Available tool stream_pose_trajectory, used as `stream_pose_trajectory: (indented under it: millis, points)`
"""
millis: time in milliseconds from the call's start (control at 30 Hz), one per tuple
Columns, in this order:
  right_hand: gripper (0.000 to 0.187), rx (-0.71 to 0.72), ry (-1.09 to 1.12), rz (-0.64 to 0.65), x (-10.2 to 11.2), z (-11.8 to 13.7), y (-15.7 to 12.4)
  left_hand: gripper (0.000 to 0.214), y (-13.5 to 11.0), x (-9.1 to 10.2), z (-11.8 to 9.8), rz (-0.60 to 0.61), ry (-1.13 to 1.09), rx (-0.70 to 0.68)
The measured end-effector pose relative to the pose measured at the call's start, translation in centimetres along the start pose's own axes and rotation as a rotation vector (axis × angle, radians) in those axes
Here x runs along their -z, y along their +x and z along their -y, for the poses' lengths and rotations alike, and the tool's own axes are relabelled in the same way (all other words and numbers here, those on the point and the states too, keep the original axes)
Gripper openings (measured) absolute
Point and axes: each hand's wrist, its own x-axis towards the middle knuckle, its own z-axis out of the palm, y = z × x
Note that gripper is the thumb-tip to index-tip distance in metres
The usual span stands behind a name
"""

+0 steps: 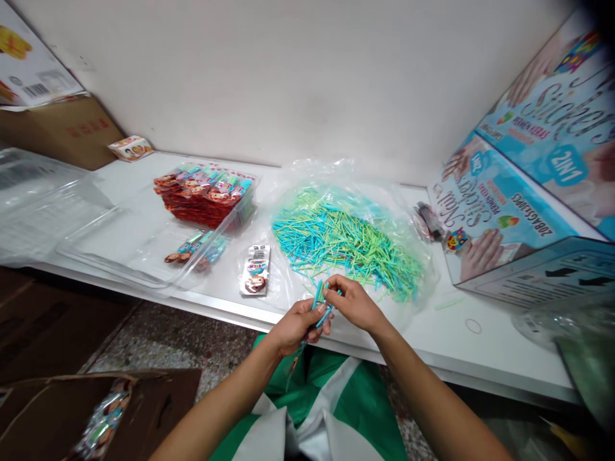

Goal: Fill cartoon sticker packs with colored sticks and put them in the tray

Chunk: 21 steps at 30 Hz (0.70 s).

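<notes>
My left hand [300,325] is closed around a few thin blue sticks [319,293] at the table's front edge. Something shiny and printed hangs below that hand, too blurred to name. With its fingertips, my right hand [353,301] pinches at the same sticks; a thin dark loop seems to cross them. Just beyond both hands, a loose pile of green and blue sticks [346,240] lies on a clear plastic bag [331,173]. To the left of the pile is a flat printed sachet [255,270].
A clear tray [247,208] holds stacked red sachets [192,202]. Empty clear trays [120,250] lie at left, with several sachets beside them. Blue printed cartons [504,211] stand at right, near a thin ring [473,326]. An open brown box [158,410] sits below left.
</notes>
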Motion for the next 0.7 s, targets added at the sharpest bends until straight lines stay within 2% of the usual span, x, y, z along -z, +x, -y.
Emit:
stream_pose_trajectory:
  millis: [100, 200, 300, 433, 700]
  points:
    - [0.007, -0.017, 0.058, -0.014, -0.05, 0.12, -0.11, 0.035, 0.08, -0.03, -0.03, 0.015, -0.021, -0.021]
    - [0.018, -0.03, 0.131, -0.016, -0.04, 0.12, -0.3, 0.035, 0.13, 0.0, -0.1, 0.008, -0.033, -0.04]
    - [0.023, -0.043, 0.105, 0.01, -0.02, 0.28, -0.53, 0.034, 0.14, 0.02, -0.17, 0.009, -0.032, -0.034]
    - [0.019, -0.041, 0.042, 0.004, -0.07, 0.84, -0.63, 0.034, 0.11, 0.02, -0.22, 0.015, -0.02, -0.025]
    - [0.011, -0.04, 0.07, 0.027, -0.31, 0.77, -0.39, 0.032, 0.03, 0.15, 0.01, 0.041, -0.014, -0.013]
